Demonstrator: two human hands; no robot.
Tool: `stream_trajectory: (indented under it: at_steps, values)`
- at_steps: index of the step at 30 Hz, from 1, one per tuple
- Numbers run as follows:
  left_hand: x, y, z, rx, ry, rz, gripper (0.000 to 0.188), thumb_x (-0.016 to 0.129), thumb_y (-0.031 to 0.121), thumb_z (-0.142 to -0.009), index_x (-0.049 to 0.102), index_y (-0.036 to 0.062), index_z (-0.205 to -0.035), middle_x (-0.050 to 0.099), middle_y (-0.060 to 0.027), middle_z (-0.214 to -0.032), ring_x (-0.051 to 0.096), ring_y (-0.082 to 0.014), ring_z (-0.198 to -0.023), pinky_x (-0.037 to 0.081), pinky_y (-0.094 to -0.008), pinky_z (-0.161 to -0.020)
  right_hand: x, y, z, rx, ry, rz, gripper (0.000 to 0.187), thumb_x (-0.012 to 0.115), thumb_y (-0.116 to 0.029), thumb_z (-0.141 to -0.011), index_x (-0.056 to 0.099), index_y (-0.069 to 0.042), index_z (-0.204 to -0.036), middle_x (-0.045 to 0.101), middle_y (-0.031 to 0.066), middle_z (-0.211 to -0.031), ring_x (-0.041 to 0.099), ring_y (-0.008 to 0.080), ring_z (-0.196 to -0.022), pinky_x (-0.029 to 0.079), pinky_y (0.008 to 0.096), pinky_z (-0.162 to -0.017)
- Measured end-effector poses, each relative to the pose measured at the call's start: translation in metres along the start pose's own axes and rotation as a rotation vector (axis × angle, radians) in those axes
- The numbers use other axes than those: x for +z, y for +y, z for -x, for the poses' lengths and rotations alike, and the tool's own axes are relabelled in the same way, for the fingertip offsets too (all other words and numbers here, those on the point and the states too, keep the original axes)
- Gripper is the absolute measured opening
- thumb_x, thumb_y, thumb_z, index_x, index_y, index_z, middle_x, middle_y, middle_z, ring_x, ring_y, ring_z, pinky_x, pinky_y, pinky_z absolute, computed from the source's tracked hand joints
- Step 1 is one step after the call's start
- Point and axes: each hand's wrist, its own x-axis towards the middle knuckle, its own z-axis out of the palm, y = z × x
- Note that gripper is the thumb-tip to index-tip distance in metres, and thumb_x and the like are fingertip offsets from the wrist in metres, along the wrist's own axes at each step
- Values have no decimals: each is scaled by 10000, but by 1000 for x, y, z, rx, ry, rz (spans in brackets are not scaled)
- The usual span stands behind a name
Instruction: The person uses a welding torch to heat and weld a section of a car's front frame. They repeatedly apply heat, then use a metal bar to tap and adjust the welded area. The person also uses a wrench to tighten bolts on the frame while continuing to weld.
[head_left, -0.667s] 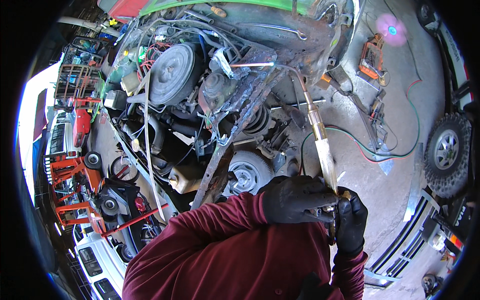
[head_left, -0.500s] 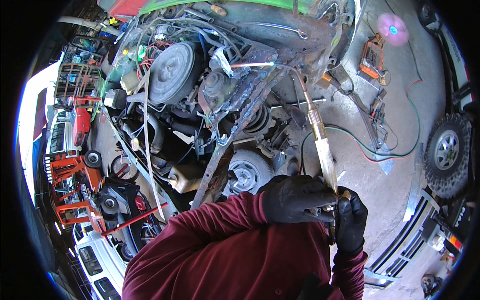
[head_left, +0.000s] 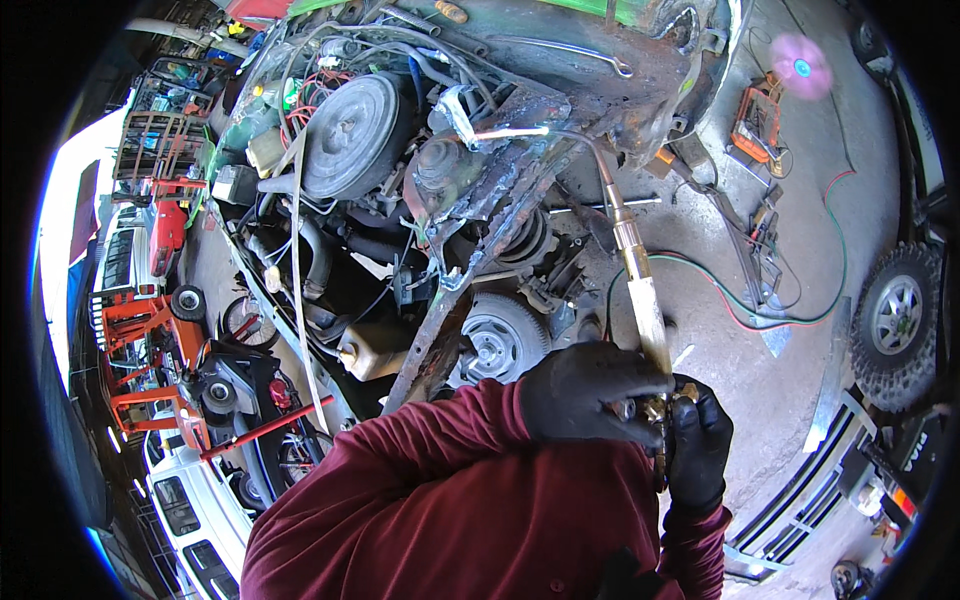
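A brass gas torch point(head_left: 645, 310) stands upright before my chest, its bent neck reaching toward the engine bay. From its tip a bright whitish-orange flame point(head_left: 512, 132) points left at the rusty cut inner fender panel point(head_left: 500, 190). My left hand point(head_left: 595, 392), black-gloved, is closed round the torch's lower body near the valves. My right hand point(head_left: 700, 435), gloved too, has its fingers on the brass valve knob point(head_left: 687, 392) at the base. Part of the valve body is hidden by the fingers.
The engine bay holds a round air cleaner point(head_left: 350, 135), and a wheel point(head_left: 495, 340) lies below. Green and red hoses point(head_left: 740, 320) run across the floor. An orange box point(head_left: 757, 122), a grille point(head_left: 800, 490) and a treaded tyre point(head_left: 895, 325) are on the right.
The flame looks whiter and brighter than before. My left fingers have shifted slightly on the valve body. The whole view has moved a little.
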Motion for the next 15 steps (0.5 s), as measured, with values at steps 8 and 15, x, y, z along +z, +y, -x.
stream_trajectory:
  at_steps: [8,15]
  values:
    - [-19,-6,-11,-596,520,102,476,931,232,-918,723,68,-1314,717,-19,-1034,666,-88,-905,559,-282,-834,10,-11,-10,60,-23,107,310,567,-113,-1096,716,49,-1314,775,108,-1049,704,156,-928,570,336,-845]
    - [-32,-22,-7,-618,498,127,812,859,99,-952,440,35,-1644,734,-74,-1132,684,-119,-972,564,-296,-874,19,-16,-20,183,-37,83,252,573,-117,-1101,708,39,-1247,756,101,-1008,720,187,-840,592,391,-743]
